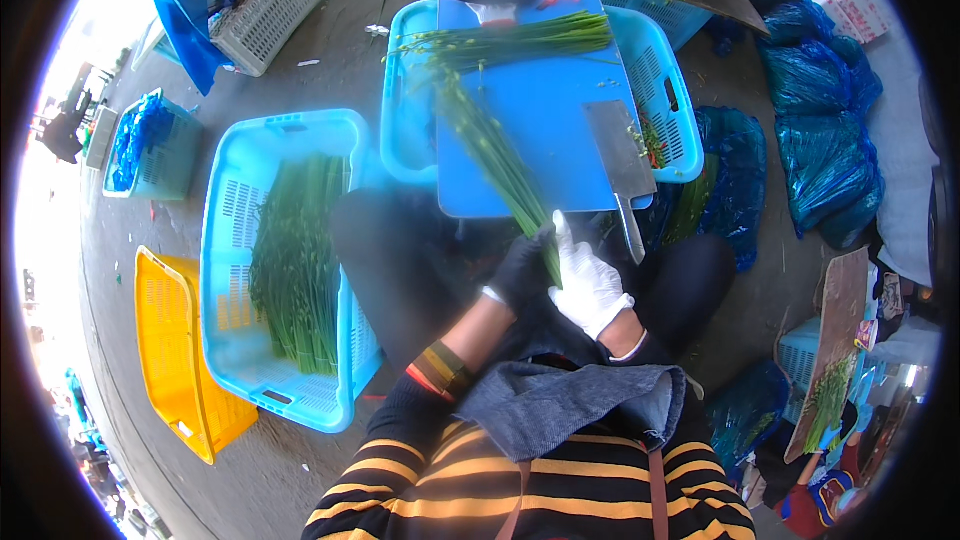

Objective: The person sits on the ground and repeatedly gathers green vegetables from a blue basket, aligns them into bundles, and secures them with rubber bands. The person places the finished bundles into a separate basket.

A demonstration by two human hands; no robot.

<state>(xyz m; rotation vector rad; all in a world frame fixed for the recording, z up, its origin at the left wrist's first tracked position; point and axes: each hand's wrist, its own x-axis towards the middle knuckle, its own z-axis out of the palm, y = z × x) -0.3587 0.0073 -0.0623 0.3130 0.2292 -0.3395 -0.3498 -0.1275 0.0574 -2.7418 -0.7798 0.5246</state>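
Observation:
My left hand [521, 262], in a dark glove, grips a bunch of long green flowering chive stems [495, 157] near its lower end. Against the same stems lies my right hand [589, 274] in a white glove, its thumb side along them; the palm's contact is partly hidden. The budded tips slant up and left over a blue cutting board [540, 142]. Across the board's far part rests another chive bunch [540, 41]. A cleaver [619, 146] lies on the right edge, its handle towards me.
The board spans a light blue basket [679, 105]. At left, another blue basket [283, 120] holds many chives [300, 262], beside a yellow basket [169, 345]. Blue plastic bags [821, 112] are piled at right. A co-worker's gloved hand [829, 436] touches chives at lower right.

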